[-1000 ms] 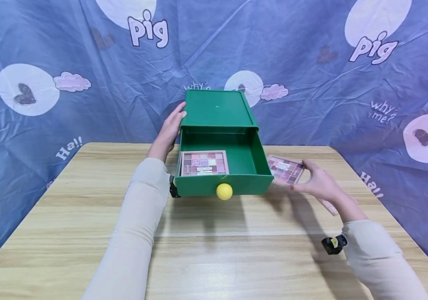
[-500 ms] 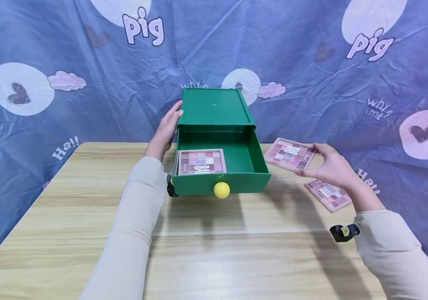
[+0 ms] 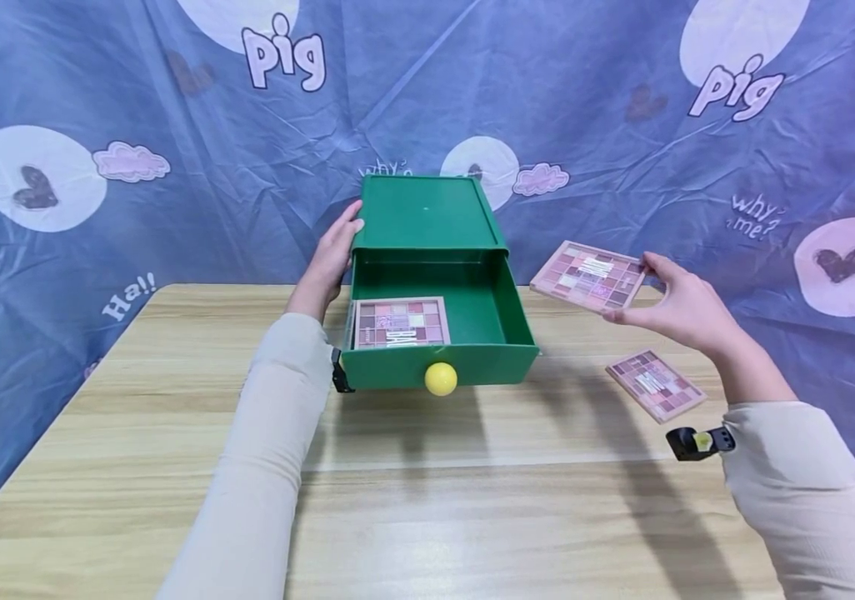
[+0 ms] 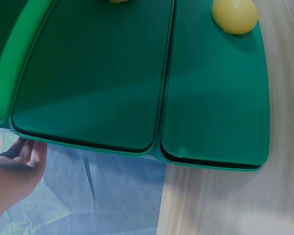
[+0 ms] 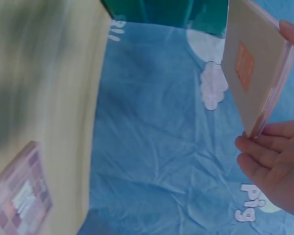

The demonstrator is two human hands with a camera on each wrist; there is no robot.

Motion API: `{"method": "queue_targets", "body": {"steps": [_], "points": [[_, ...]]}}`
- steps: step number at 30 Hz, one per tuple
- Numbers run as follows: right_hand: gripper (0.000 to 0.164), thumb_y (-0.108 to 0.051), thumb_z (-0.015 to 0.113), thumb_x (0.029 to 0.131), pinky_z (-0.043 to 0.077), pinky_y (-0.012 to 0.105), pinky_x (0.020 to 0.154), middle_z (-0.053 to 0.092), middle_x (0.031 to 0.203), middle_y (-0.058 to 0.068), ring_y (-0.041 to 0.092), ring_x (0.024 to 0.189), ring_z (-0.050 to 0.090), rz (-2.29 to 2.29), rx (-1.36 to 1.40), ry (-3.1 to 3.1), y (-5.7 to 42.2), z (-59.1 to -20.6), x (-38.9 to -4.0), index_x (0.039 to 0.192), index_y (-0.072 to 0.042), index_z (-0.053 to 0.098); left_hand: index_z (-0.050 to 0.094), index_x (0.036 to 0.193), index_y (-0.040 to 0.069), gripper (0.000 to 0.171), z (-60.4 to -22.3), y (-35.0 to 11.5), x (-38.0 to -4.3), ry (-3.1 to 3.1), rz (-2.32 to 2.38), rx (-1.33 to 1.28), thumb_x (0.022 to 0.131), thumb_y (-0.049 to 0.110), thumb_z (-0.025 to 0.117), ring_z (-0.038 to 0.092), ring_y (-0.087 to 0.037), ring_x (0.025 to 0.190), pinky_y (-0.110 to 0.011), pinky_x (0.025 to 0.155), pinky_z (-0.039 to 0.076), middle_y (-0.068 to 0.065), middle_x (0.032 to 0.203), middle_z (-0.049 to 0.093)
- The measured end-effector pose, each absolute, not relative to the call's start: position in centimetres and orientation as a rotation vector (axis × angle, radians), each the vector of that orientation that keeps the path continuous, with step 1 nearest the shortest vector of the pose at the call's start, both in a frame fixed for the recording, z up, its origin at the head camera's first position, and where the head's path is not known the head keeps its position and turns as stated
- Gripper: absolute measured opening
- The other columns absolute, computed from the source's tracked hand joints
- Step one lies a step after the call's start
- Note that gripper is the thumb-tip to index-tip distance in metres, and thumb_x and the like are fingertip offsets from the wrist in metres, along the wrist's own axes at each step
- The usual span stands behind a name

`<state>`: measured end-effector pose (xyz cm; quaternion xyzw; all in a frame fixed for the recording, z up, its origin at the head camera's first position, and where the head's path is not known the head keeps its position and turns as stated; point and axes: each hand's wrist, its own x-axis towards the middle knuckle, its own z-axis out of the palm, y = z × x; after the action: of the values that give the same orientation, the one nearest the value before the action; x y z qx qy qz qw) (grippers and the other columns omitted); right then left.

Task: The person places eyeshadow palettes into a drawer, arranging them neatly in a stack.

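With thumb and fingertips my right hand [image 3: 686,308] pinches the near right edge of a pink eyeshadow palette [image 3: 591,277], raised above the table to the right of the drawer. In the right wrist view the palette's plain back [image 5: 252,63] bears an orange label. My left hand [image 3: 332,257] rests against the left side of a green drawer box [image 3: 427,212]; in the left wrist view its fingers [image 4: 36,159] touch the casing's side. The upper drawer [image 3: 480,367] is pulled out and has a yellow round knob [image 3: 441,379]. Another eyeshadow palette [image 3: 401,321] lies inside, at the drawer's left.
A further eyeshadow palette [image 3: 656,385] lies on the wooden table [image 3: 427,517], below the raised one. Behind the table hangs a blue printed cloth [image 3: 247,167]. In the left wrist view, closed drawer fronts [image 4: 215,98] show beneath the pulled-out one.
My right hand has lifted the palette up and to the right, away from the drawer's side, uncovering the palette on the table. The left hand stays on the box.
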<state>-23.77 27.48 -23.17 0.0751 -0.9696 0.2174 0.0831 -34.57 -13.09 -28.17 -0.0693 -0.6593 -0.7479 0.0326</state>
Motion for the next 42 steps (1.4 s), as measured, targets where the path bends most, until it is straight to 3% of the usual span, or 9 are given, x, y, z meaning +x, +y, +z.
{"method": "queue_targets", "body": {"steps": [14, 33, 42], "points": [[0.096, -0.035, 0.072, 0.066, 0.024, 0.053, 0.089, 0.03, 0.132, 0.024, 0.043, 0.115, 0.029, 0.816, 0.257, -2.812, 25.5, -20.5, -23.9, 0.138, -0.004, 0.016, 0.035, 0.133, 0.028, 0.044, -28.2, -13.1, -34.4, -2.039, -2.294, -0.223, 0.089, 0.029, 0.043, 0.033, -0.012, 0.112, -0.038, 0.091, 0.028, 0.003, 0.134, 0.03], [0.092, -0.025, 0.075, 0.065, 0.027, 0.042, 0.093, 0.031, 0.134, 0.013, 0.031, 0.118, 0.032, 1.087, 0.495, -2.725, 19.7, -20.5, -24.1, 0.137, -0.006, 0.022, 0.035, 0.133, 0.028, 0.045, -28.3, -13.0, -34.5, -2.032, -2.284, -0.237, 0.089, 0.029, 0.042, 0.036, -0.013, 0.11, -0.036, 0.088, 0.03, 0.003, 0.134, 0.03], [0.09, -0.02, 0.076, 0.063, 0.027, 0.042, 0.093, 0.033, 0.133, 0.01, 0.029, 0.117, 0.033, 1.157, 0.606, -2.722, 16.9, -20.8, -23.5, 0.136, -0.008, 0.026, 0.035, 0.133, 0.028, 0.045, -28.2, -13.0, -34.5, -2.036, -2.282, -0.239, 0.089, 0.029, 0.043, 0.034, -0.013, 0.112, -0.038, 0.09, 0.028, 0.004, 0.134, 0.029]]}}
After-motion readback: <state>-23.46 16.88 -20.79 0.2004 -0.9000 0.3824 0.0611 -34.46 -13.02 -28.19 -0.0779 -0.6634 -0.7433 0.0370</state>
